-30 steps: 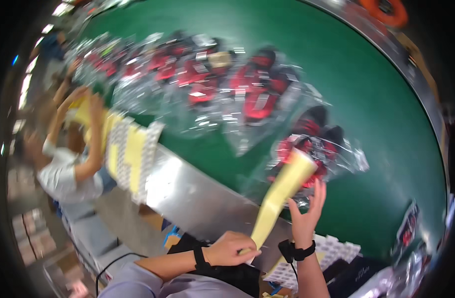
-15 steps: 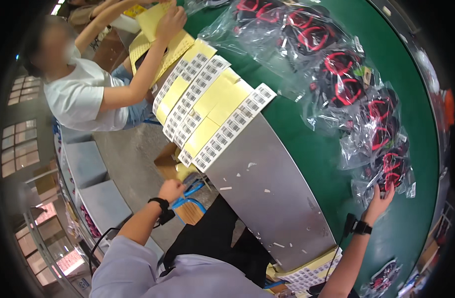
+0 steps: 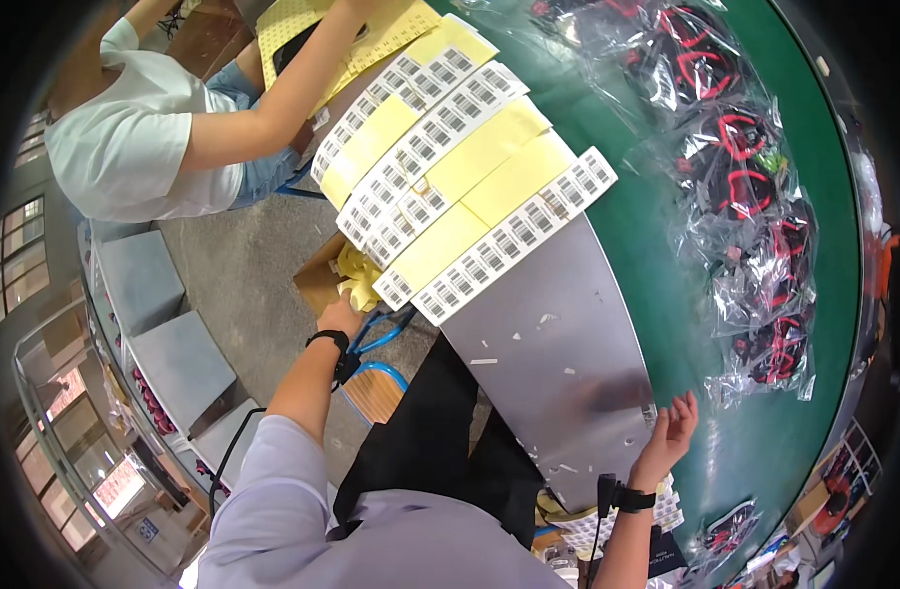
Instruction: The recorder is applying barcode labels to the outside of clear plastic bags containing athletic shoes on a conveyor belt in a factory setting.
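Note:
My left hand [image 3: 341, 314] is low beside the blue-framed stool, right at the crumpled yellow paper [image 3: 356, 277] in a cardboard box. Its fingers are partly hidden, and I cannot tell whether they grip the paper. Over the near edge of the green conveyor belt [image 3: 656, 236], beside the grey metal plate [image 3: 558, 363], my right hand [image 3: 672, 432] is open with fingers apart. Clear bags holding black items with red trim lie in a row on the belt; the nearest bagged item [image 3: 782, 348] is beyond my right hand. Sheets of barcode labels [image 3: 514, 240] overlap on the plate's far end.
A co-worker in a white shirt [image 3: 126, 147] sits at the upper left, one arm over a yellow sheet [image 3: 396, 44]. A wooden stool seat [image 3: 375, 391] is by my leg. Another bagged item [image 3: 730, 528] and more label sheets [image 3: 671, 510] are at the lower right.
My right hand has left the nearest bagged item and drawn back toward the plate's edge. My left hand has moved up to the yellow paper. The view has shifted.

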{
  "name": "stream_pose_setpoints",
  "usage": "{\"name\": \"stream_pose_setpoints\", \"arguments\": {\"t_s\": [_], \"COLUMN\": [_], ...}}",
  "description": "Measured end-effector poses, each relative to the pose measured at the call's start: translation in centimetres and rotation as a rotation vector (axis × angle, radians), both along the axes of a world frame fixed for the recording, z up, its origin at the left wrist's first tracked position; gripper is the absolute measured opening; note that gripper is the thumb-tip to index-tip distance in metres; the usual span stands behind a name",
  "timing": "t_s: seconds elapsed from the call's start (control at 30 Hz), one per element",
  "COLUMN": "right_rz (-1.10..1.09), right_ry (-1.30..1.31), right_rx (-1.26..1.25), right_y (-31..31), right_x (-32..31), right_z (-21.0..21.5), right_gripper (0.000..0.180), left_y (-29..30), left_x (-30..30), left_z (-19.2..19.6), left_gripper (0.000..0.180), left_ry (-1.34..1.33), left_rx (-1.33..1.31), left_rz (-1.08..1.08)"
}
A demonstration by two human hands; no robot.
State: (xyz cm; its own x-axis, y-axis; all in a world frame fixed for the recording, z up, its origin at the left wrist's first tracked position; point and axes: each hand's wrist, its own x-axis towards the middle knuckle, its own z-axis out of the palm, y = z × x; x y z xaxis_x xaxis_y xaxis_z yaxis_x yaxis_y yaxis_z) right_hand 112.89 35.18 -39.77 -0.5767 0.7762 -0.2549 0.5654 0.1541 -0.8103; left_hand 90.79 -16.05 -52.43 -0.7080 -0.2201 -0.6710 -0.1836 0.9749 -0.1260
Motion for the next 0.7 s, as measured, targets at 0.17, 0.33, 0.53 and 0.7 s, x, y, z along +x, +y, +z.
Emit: {"name": "stream_pose_setpoints", "arguments": {"t_s": [0.17, 0.33, 0.53, 0.7], "right_rz": [-0.071, -0.081, -0.509, -0.813], "right_ry": [0.011, -0.047, 0.108, 0.113], "right_rx": [-0.162, -0.099, -0.307, -0.299], "right_y": [-0.9, -0.8, -0.5, -0.5], "right_x": [2.9, 5.7, 15.3, 22.3], "right_z": [0.9, 2.3, 3.3, 3.5], "right_gripper": [0.019, 0.013, 0.012, 0.012], "left_y": [2.7, 18.2, 30.7, 43.7], "left_x": [0.5, 2.0, 8.2, 15.0], "left_z": [-1.9, 7.3, 14.4, 17.7], "left_gripper": [0.041, 0.047, 0.033, 0.023], "left_ry": [-0.270, -0.822, -1.049, -1.044], "left_rx": [0.172, 0.271, 0.582, 0.867], "left_rz": [-0.305, -0.749, -1.198, -1.119]}}
